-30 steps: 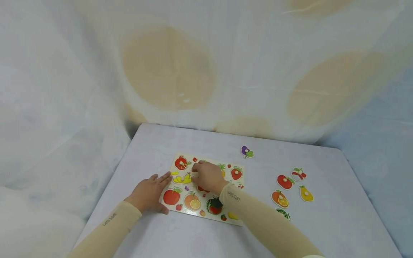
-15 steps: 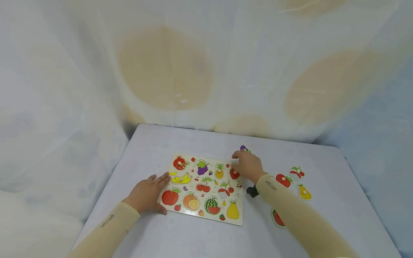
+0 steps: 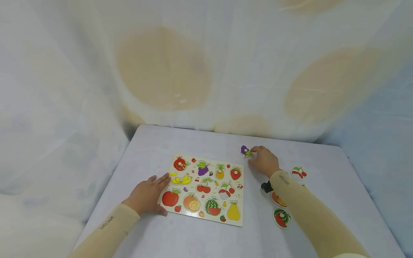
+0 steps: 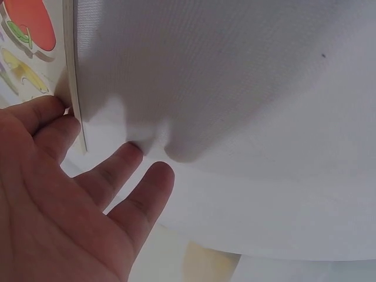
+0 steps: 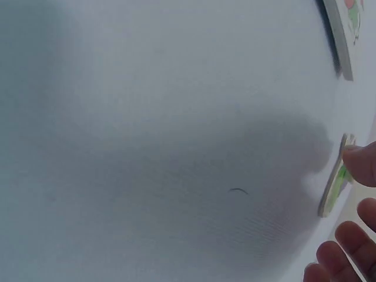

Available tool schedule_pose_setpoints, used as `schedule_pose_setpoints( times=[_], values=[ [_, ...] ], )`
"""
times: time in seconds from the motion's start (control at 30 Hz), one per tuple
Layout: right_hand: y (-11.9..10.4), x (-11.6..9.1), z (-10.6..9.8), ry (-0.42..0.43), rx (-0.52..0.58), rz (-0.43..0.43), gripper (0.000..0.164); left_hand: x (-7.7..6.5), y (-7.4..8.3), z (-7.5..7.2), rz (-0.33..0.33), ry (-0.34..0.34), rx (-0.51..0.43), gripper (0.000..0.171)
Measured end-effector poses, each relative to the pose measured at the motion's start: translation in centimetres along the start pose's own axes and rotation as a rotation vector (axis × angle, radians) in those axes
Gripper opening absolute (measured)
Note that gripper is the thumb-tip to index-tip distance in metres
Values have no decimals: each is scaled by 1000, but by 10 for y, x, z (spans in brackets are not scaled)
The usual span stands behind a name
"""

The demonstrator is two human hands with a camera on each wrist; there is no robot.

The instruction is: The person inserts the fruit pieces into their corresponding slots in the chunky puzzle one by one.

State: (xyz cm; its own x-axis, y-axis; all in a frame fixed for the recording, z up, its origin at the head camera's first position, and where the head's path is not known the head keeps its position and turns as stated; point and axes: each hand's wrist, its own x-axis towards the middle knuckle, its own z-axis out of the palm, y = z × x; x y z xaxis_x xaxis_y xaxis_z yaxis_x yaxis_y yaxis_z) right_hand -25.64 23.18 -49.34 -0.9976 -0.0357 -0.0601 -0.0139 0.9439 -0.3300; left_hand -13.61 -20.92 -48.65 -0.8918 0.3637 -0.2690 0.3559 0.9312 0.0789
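1. Touching left edge of puzzle board (image 3: pixel 239 221) with left grip (image 3: pixel 146 193), fingers straight and spread.
2. Note grape piece (image 3: pixel 244 152) on bench (image 3: pixel 200 236), just beyond board's far right corner.
3. Note right grip (image 3: pixel 264 161) at piece's edge; cannot tell whether pinching.
4. Could skid or drop piece if caught by thin edge, not knob (image 3: pixel 246 150).
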Motion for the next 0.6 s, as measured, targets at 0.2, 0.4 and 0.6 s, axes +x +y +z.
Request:
schedule_pose_setpoints(
  times=[0.2, 0.4, 0.6],
  values=[
    [-1, 9, 7, 11, -4, 3, 62, -1, 1, 0, 4, 10, 0, 118],
    [-8, 13, 16, 50, -1, 5, 64, -2, 2, -2, 1, 12, -18, 117],
    [-10, 18, 18, 34, 8, -24, 54, -2, 2, -3, -3, 14, -4, 117]
  ],
)
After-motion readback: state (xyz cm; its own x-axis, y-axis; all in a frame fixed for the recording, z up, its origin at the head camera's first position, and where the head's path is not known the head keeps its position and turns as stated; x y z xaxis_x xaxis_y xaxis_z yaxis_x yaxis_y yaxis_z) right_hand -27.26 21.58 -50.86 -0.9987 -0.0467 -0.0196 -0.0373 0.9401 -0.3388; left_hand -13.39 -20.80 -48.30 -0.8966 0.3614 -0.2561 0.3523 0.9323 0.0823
